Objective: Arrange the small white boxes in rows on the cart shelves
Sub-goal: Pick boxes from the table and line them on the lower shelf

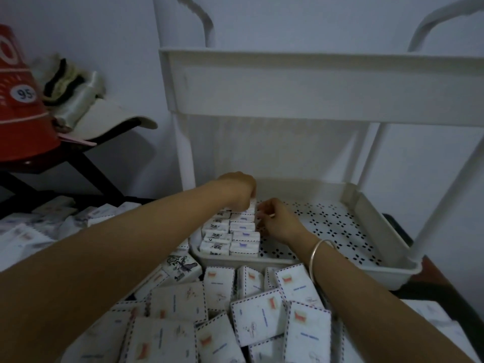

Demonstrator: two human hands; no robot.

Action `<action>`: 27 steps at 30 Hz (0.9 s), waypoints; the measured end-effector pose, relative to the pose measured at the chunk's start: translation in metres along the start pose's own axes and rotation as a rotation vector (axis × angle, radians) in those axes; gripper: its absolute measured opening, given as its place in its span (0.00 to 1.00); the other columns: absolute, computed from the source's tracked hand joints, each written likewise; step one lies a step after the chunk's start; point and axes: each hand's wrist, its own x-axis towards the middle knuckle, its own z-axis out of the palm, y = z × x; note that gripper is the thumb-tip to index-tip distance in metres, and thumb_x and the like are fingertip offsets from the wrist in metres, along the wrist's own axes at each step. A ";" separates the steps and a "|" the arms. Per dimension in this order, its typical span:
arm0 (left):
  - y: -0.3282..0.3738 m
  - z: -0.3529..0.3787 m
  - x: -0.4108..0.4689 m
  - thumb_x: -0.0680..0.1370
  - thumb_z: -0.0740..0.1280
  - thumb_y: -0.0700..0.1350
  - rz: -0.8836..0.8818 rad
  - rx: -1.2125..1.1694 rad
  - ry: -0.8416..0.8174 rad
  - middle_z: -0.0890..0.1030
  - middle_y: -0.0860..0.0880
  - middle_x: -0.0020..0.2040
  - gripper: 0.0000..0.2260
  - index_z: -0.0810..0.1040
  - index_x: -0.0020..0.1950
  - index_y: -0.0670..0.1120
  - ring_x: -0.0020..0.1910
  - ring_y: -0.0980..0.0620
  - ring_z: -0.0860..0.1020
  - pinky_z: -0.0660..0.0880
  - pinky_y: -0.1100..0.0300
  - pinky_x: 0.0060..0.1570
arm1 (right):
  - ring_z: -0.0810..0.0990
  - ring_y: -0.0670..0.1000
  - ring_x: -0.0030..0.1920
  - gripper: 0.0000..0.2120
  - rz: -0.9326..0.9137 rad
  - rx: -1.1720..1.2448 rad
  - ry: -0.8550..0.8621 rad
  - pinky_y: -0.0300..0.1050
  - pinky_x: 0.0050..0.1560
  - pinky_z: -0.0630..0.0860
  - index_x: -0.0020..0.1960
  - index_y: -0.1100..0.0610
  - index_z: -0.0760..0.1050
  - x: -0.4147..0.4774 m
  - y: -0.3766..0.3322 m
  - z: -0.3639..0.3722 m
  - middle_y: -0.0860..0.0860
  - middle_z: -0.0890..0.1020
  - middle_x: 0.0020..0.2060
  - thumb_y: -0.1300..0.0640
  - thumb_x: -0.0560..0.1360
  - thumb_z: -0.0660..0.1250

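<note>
A white cart stands ahead; its lower shelf [340,231] has a perforated floor. Two rows of small white boxes [231,235] stand on edge along the shelf's left side. My left hand [239,188] reaches over the far end of the rows, its curled fingers gripping the farthest box [252,205]. My right hand [276,221], with a silver bangle on the wrist, sits just right of the rows, fingers curled against the boxes' sides. A loose pile of white boxes [235,310] with striped borders lies in front of the cart, under my forearms.
The cart's upper shelf [314,85] overhangs the lower one, with white posts at the corners. At left a dark stand carries a red bucket [21,100], a white cap [112,119] and cloth. More boxes lie scattered at the far left [39,221].
</note>
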 end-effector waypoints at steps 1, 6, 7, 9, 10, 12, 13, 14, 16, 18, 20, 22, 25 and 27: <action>-0.001 0.001 0.001 0.76 0.63 0.37 -0.001 0.018 -0.017 0.77 0.45 0.61 0.17 0.75 0.65 0.43 0.57 0.46 0.77 0.76 0.55 0.55 | 0.80 0.60 0.51 0.04 0.013 0.030 0.015 0.59 0.53 0.79 0.53 0.57 0.70 0.000 0.000 -0.001 0.59 0.78 0.52 0.63 0.80 0.60; -0.001 0.005 -0.008 0.76 0.64 0.37 0.048 0.120 -0.074 0.79 0.44 0.58 0.15 0.77 0.63 0.41 0.55 0.46 0.78 0.77 0.54 0.54 | 0.79 0.62 0.52 0.08 0.000 0.017 0.044 0.63 0.54 0.77 0.57 0.59 0.71 -0.003 -0.007 -0.006 0.60 0.78 0.52 0.65 0.79 0.58; -0.001 0.005 -0.014 0.76 0.63 0.37 0.064 0.124 -0.066 0.79 0.44 0.55 0.13 0.78 0.60 0.40 0.53 0.46 0.78 0.77 0.54 0.51 | 0.79 0.62 0.51 0.09 -0.017 -0.006 0.052 0.62 0.54 0.77 0.58 0.60 0.71 -0.005 -0.011 -0.008 0.60 0.79 0.52 0.65 0.79 0.58; -0.002 0.001 -0.030 0.75 0.62 0.36 0.089 0.105 -0.011 0.79 0.43 0.52 0.11 0.79 0.55 0.39 0.51 0.45 0.78 0.77 0.53 0.50 | 0.79 0.62 0.52 0.11 -0.049 -0.040 0.060 0.62 0.54 0.77 0.60 0.62 0.71 -0.011 -0.022 -0.012 0.62 0.79 0.53 0.67 0.79 0.57; -0.003 -0.002 -0.040 0.75 0.61 0.36 0.108 0.084 0.029 0.79 0.42 0.54 0.11 0.78 0.55 0.39 0.53 0.44 0.77 0.77 0.52 0.52 | 0.79 0.62 0.52 0.12 -0.066 -0.058 0.062 0.62 0.54 0.76 0.60 0.62 0.71 -0.014 -0.029 -0.015 0.62 0.79 0.53 0.68 0.78 0.57; -0.008 -0.008 -0.066 0.77 0.59 0.37 0.174 -0.017 0.087 0.78 0.44 0.61 0.15 0.78 0.61 0.43 0.60 0.45 0.76 0.74 0.51 0.59 | 0.78 0.59 0.50 0.12 -0.122 -0.127 0.075 0.57 0.55 0.76 0.61 0.62 0.71 -0.023 -0.041 -0.019 0.61 0.79 0.53 0.67 0.78 0.57; -0.010 -0.010 -0.083 0.78 0.58 0.37 0.210 -0.078 0.102 0.77 0.47 0.65 0.18 0.77 0.66 0.46 0.63 0.48 0.74 0.72 0.55 0.63 | 0.78 0.56 0.49 0.11 -0.168 -0.175 0.087 0.53 0.53 0.76 0.60 0.61 0.71 -0.029 -0.048 -0.020 0.59 0.79 0.52 0.66 0.79 0.58; -0.013 -0.013 -0.102 0.79 0.58 0.38 0.248 -0.132 0.124 0.77 0.50 0.66 0.19 0.76 0.67 0.49 0.64 0.53 0.74 0.69 0.60 0.64 | 0.77 0.54 0.48 0.10 -0.220 -0.228 0.105 0.49 0.51 0.76 0.60 0.60 0.72 -0.035 -0.055 -0.020 0.56 0.79 0.52 0.63 0.80 0.59; -0.023 -0.014 -0.140 0.79 0.59 0.39 0.290 -0.227 0.207 0.81 0.56 0.60 0.17 0.80 0.62 0.53 0.53 0.66 0.75 0.68 0.70 0.57 | 0.78 0.51 0.45 0.08 -0.312 -0.310 0.158 0.44 0.46 0.74 0.56 0.58 0.73 -0.052 -0.071 -0.017 0.51 0.79 0.48 0.56 0.80 0.61; -0.040 -0.011 -0.172 0.78 0.61 0.40 0.248 -0.315 0.320 0.84 0.58 0.52 0.15 0.83 0.55 0.54 0.45 0.68 0.77 0.74 0.69 0.51 | 0.78 0.50 0.42 0.09 -0.360 -0.349 0.192 0.46 0.42 0.75 0.51 0.57 0.73 -0.072 -0.086 -0.010 0.49 0.80 0.43 0.51 0.80 0.61; -0.062 -0.005 -0.196 0.78 0.64 0.42 0.146 -0.343 0.411 0.84 0.58 0.46 0.11 0.83 0.52 0.55 0.44 0.64 0.79 0.78 0.60 0.49 | 0.78 0.50 0.40 0.10 -0.406 -0.364 0.169 0.47 0.41 0.74 0.48 0.56 0.73 -0.091 -0.099 0.000 0.49 0.79 0.40 0.49 0.80 0.61; -0.084 0.005 -0.213 0.76 0.68 0.49 0.047 -0.358 0.445 0.83 0.59 0.43 0.05 0.82 0.50 0.55 0.42 0.62 0.79 0.79 0.56 0.47 | 0.77 0.48 0.40 0.09 -0.454 -0.384 0.102 0.45 0.40 0.74 0.46 0.54 0.74 -0.107 -0.110 0.013 0.47 0.79 0.39 0.49 0.79 0.62; -0.101 0.022 -0.224 0.71 0.70 0.63 -0.061 -0.302 0.397 0.79 0.63 0.43 0.14 0.77 0.51 0.57 0.41 0.64 0.77 0.77 0.60 0.43 | 0.77 0.45 0.40 0.05 -0.524 -0.443 0.025 0.44 0.42 0.74 0.45 0.50 0.76 -0.120 -0.122 0.035 0.42 0.79 0.39 0.52 0.79 0.63; -0.103 0.033 -0.226 0.69 0.70 0.66 -0.094 -0.230 0.352 0.78 0.63 0.44 0.17 0.75 0.52 0.59 0.42 0.64 0.75 0.74 0.63 0.42 | 0.78 0.45 0.42 0.06 -0.570 -0.503 0.013 0.43 0.44 0.75 0.49 0.51 0.79 -0.122 -0.128 0.047 0.43 0.81 0.44 0.54 0.78 0.63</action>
